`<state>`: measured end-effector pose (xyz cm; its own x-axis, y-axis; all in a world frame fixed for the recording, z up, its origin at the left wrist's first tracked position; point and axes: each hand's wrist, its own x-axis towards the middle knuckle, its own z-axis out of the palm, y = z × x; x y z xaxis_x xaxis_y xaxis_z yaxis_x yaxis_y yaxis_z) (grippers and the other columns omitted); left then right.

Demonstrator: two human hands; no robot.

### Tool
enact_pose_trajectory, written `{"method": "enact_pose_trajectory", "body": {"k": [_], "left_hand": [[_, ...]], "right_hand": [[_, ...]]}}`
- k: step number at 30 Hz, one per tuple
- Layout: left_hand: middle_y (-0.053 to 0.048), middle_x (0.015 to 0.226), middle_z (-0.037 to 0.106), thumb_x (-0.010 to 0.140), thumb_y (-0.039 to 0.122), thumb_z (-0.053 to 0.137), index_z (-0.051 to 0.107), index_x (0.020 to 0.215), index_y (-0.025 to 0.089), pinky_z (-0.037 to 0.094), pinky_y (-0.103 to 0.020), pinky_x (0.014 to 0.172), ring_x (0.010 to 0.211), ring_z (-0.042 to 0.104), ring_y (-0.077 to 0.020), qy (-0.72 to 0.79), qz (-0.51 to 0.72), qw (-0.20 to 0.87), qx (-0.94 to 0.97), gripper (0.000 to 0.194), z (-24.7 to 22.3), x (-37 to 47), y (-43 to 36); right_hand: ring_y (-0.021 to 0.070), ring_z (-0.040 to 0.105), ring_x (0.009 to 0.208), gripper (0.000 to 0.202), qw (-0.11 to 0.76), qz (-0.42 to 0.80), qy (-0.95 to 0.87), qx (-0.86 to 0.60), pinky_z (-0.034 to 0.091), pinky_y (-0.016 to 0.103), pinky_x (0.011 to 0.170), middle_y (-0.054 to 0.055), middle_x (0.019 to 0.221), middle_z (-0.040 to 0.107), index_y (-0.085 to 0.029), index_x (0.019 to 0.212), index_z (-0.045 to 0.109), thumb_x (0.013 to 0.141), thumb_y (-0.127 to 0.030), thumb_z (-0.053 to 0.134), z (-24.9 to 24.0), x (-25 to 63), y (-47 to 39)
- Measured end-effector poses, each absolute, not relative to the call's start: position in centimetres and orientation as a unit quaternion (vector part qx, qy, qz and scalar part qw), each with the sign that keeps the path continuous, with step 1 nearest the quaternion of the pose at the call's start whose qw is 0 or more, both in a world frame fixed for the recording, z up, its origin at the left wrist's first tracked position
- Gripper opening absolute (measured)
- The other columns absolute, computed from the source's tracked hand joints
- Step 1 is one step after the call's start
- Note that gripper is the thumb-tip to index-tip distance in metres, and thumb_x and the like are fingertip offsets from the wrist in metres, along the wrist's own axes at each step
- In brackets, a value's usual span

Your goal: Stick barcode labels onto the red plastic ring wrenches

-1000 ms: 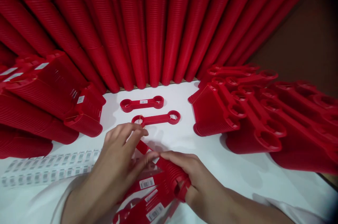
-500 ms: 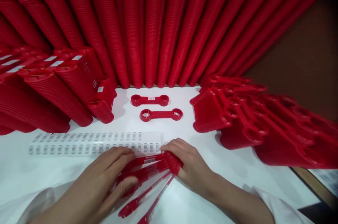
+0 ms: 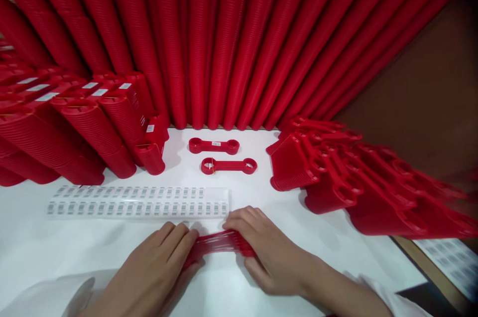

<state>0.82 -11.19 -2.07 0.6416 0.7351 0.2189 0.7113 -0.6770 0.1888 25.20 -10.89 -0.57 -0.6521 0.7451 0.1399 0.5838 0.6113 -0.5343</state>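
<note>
Barcode labels, print too small to read, on white sticker sheet [image 3: 140,202]. Red ring-ended piece bundle [image 3: 220,242] — edges layered, slightly fanned — held low over white table [image 3: 123,242]; left-hand [image 3: 164,252] and right-hand [image 3: 261,249] fingers curled round opposite ends.

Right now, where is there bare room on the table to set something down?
The white table is bare between the right hand and the rightmost stacks, and between the label sheet and the left sleeve. It is crowded at the back with tall red rows, and at far left with stickered stacks.
</note>
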Motion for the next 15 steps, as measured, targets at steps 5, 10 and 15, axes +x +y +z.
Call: {"method": "enact_pose_trajectory", "body": {"k": [5, 10, 15], "left_hand": [[-0.004, 0.094, 0.064, 0.087, 0.036, 0.047, 0.058, 0.102, 0.023, 0.049, -0.028, 0.073, 0.08, 0.058, -0.0183, 0.421, 0.161, 0.256, 0.855, 0.022, 1.3, 0.9, -9.6], [0.0, 0.081, 0.06, 0.083, 0.047, 0.051, 0.058, 0.095, 0.02, 0.046, -0.025, 0.064, 0.072, 0.056, -0.0164, 0.426, 0.101, 0.425, 0.793, 0.031, 6.2, 2.5, -3.8], [-0.008, 0.11, 0.053, 0.082, 0.054, 0.046, 0.043, 0.117, 0.017, 0.049, -0.029, 0.068, 0.087, 0.057, -0.0186, 0.488, 0.318, 0.398, 0.709, 0.051, 5.9, 1.9, -0.2]], "right_hand": [[0.0273, 0.049, 0.095, 0.035, 0.096, 0.062, -0.919, -0.377, 0.038, 0.043, 0.085, 0.013, 0.102, 0.057, -0.013, 0.113, 0.052, 0.079, -0.017, 0.05, 2.5, 23.9, -11.0], [0.0229, 0.056, 0.078, 0.019, 0.024, -0.084, -0.921, -0.379, 0.04, 0.036, 0.073, 0.011, 0.083, 0.061, -0.011, 0.094, 0.058, 0.088, -0.007, 0.04, 5.4, 21.7, -6.1], [0.0214, 0.059, 0.074, 0.013, -0.01, 0.007, -0.882, -0.471, 0.037, 0.027, 0.058, 0.011, 0.086, 0.064, -0.012, 0.093, 0.059, 0.087, -0.019, 0.05, 8.3, 22.0, 1.1]]}}
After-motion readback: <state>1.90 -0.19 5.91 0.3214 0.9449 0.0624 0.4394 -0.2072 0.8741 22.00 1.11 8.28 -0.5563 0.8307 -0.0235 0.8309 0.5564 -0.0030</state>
